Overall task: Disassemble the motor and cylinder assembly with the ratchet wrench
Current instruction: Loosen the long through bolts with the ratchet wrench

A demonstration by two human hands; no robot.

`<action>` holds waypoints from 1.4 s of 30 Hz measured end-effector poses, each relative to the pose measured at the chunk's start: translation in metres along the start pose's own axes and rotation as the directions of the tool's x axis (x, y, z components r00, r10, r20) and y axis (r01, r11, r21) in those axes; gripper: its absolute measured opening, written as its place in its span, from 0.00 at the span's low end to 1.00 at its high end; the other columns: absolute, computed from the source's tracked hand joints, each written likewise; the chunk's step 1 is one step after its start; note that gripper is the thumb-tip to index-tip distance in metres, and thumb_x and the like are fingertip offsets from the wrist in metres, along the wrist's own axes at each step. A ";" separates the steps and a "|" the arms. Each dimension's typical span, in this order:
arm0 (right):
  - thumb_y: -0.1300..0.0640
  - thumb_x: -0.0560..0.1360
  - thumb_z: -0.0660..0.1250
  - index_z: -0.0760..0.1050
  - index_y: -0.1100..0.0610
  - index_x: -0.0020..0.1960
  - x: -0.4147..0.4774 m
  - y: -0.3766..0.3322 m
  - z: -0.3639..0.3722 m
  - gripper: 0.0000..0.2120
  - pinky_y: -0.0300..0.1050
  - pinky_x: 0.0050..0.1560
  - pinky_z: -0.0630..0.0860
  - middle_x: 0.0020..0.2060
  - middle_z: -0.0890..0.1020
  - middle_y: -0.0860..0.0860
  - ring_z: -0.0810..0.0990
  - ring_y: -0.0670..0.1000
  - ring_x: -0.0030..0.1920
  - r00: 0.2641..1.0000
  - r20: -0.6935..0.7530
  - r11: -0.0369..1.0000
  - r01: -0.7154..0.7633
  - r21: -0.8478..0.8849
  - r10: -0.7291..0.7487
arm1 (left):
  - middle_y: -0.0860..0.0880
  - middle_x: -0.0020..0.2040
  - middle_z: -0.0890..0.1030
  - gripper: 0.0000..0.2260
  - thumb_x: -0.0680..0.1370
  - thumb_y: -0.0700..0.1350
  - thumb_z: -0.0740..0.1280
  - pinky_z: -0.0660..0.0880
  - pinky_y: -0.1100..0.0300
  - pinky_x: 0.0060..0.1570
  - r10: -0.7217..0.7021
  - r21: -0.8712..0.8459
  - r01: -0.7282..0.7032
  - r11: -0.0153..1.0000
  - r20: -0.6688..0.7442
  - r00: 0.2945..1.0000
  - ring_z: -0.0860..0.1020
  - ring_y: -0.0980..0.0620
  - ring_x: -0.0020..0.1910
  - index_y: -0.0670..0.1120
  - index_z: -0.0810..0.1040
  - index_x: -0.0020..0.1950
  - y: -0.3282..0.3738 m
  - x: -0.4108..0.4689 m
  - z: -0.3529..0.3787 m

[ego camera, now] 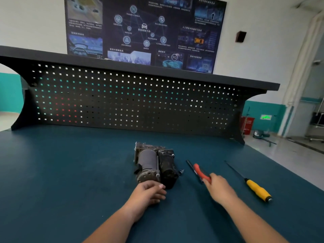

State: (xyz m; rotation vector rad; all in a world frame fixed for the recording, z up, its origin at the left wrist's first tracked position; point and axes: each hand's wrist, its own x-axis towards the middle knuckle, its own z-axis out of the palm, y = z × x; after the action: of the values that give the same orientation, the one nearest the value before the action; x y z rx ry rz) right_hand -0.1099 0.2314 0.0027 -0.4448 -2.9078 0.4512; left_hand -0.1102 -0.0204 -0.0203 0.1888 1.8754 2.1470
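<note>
The motor and cylinder assembly (154, 163) lies on the dark teal bench top, a grey cylinder on its left side and a black motor body on its right. My left hand (149, 192) rests at the near end of the assembly, fingers loosely curled and touching it. To the right lies the ratchet wrench (197, 170), with a red-orange handle and a black shaft pointing away from me. My right hand (219, 187) grips the near end of that handle. A small loose bolt (181, 171) sits between the assembly and the wrench.
A screwdriver (252, 185) with a yellow handle and long thin shaft lies at the right, near the bench's right edge. A black perforated back panel (122, 99) with a shelf on top closes the far side of the bench top (61, 172).
</note>
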 end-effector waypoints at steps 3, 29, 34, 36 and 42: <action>0.45 0.82 0.53 0.70 0.55 0.58 0.008 -0.004 0.019 0.16 0.45 0.44 0.73 0.48 0.72 0.50 0.76 0.52 0.48 1.000 -0.022 0.995 0.019 -0.099 -0.022 | 0.47 0.39 0.84 0.05 0.78 0.40 0.66 0.75 0.66 0.34 0.027 0.095 -0.022 0.995 -0.052 0.998 0.81 0.56 0.35 0.39 0.79 0.49 -0.002 -0.004 0.005; 0.55 0.77 0.65 0.75 0.52 0.42 -0.051 -0.097 0.050 0.06 0.39 0.40 0.69 0.40 0.80 0.49 0.76 0.47 0.42 0.998 0.002 0.535 0.029 0.845 -0.056 | 0.51 0.34 0.82 0.07 0.78 0.43 0.66 0.67 0.70 0.19 -0.192 -0.460 0.042 0.887 -0.284 0.939 0.79 0.56 0.32 0.43 0.77 0.42 0.028 -0.004 0.029; 0.57 0.80 0.60 0.76 0.56 0.41 -0.066 -0.096 0.055 0.11 0.34 0.32 0.68 0.35 0.80 0.50 0.76 0.42 0.32 0.997 0.035 0.386 -0.008 0.922 -0.063 | 0.52 0.27 0.80 0.08 0.79 0.41 0.64 0.65 0.70 0.19 -0.215 -0.444 0.109 0.889 -0.195 0.957 0.76 0.60 0.22 0.42 0.77 0.40 0.021 -0.037 0.037; 0.56 0.82 0.57 0.77 0.60 0.43 -0.071 -0.098 0.048 0.15 0.32 0.26 0.66 0.32 0.79 0.51 0.75 0.42 0.27 0.993 0.094 0.274 -0.070 0.959 -0.075 | 0.51 0.26 0.78 0.09 0.79 0.42 0.62 0.64 0.70 0.19 -0.233 -0.388 0.172 0.905 -0.116 0.966 0.75 0.58 0.21 0.43 0.77 0.40 0.006 -0.062 0.037; 0.52 0.79 0.63 0.75 0.57 0.48 -0.112 -0.118 0.045 0.08 0.33 0.23 0.62 0.28 0.80 0.47 0.72 0.43 0.24 0.931 0.244 0.403 -0.120 0.907 -0.271 | 0.47 0.24 0.76 0.12 0.80 0.42 0.61 0.63 0.68 0.16 -0.261 -0.360 0.197 0.912 -0.137 0.956 0.71 0.54 0.17 0.39 0.78 0.39 -0.002 -0.115 -0.014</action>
State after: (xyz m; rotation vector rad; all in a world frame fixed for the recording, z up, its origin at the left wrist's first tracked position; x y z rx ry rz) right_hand -0.0450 0.0767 -0.0153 -0.0149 -2.3417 2.1517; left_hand -0.0045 -0.0672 -0.0139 -0.2986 1.4820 2.3390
